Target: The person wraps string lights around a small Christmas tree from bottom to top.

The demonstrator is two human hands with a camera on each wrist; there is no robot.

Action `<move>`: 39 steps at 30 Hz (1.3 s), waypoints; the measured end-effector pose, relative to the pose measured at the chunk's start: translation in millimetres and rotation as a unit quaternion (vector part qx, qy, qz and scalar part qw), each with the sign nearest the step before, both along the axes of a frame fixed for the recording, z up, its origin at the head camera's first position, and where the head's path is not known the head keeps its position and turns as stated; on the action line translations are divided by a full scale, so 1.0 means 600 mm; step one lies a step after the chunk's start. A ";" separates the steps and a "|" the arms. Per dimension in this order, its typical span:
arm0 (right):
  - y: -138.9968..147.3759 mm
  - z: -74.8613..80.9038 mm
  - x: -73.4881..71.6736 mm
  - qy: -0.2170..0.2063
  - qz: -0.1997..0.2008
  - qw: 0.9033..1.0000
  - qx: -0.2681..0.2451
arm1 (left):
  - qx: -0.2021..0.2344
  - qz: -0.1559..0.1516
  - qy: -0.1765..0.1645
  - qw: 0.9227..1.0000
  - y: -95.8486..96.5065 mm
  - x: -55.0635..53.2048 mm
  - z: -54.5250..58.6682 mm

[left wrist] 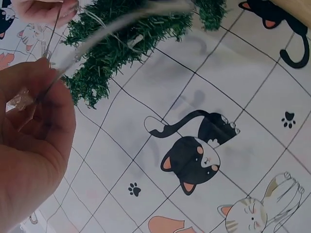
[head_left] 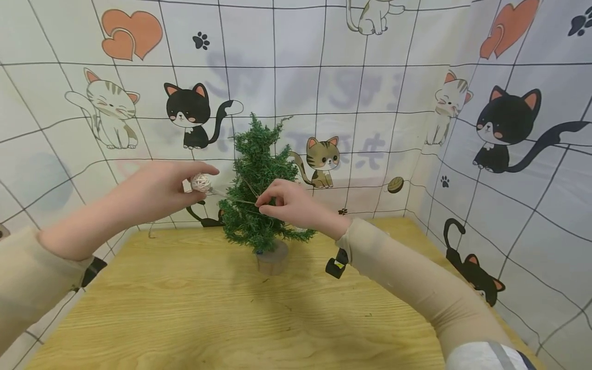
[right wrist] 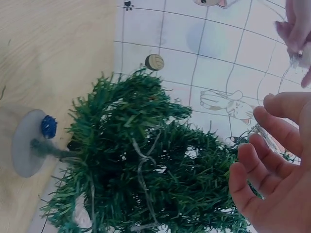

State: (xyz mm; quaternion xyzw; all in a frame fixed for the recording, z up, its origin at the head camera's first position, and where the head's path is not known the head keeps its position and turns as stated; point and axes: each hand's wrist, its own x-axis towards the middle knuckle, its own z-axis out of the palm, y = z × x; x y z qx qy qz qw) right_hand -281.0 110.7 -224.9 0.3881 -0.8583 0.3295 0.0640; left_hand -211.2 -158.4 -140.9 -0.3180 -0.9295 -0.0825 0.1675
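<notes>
My left hand (head_left: 157, 190) holds a small white woven ball (head_left: 201, 183) between thumb and fingers, to the left of a small artificial Christmas tree (head_left: 261, 154). From the ball a thin clear wire (head_left: 233, 198) stretches right to my right hand (head_left: 296, 205). That hand pinches the wire between thumb and forefinger in front of the tree's middle. More thin wire (right wrist: 142, 170) lies across the green branches in the right wrist view, and a white piece (right wrist: 81, 213) sits among the lower ones. The tree stands upright on a round wooden base (head_left: 272, 261).
The wooden table (head_left: 208, 308) carries a few fallen green bits. Behind it and along the right hangs a white gridded cloth (head_left: 296, 87) printed with cats. A blue lump (right wrist: 48, 126) lies at the tree's base. A black device (head_left: 336, 264) is strapped under the right wrist.
</notes>
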 end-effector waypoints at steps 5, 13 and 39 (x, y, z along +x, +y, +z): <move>0.006 -0.010 0.007 0.033 -0.007 0.999 0.007 | -0.032 0.008 0.040 0.999 0.014 -0.009 0.021; 0.001 -0.007 0.010 0.080 0.024 0.994 -0.067 | -0.041 -0.025 0.122 0.991 0.071 -0.003 0.066; 0.064 0.042 -0.019 -0.114 0.016 0.909 -0.400 | -0.138 -0.049 0.095 0.985 0.224 -0.067 0.129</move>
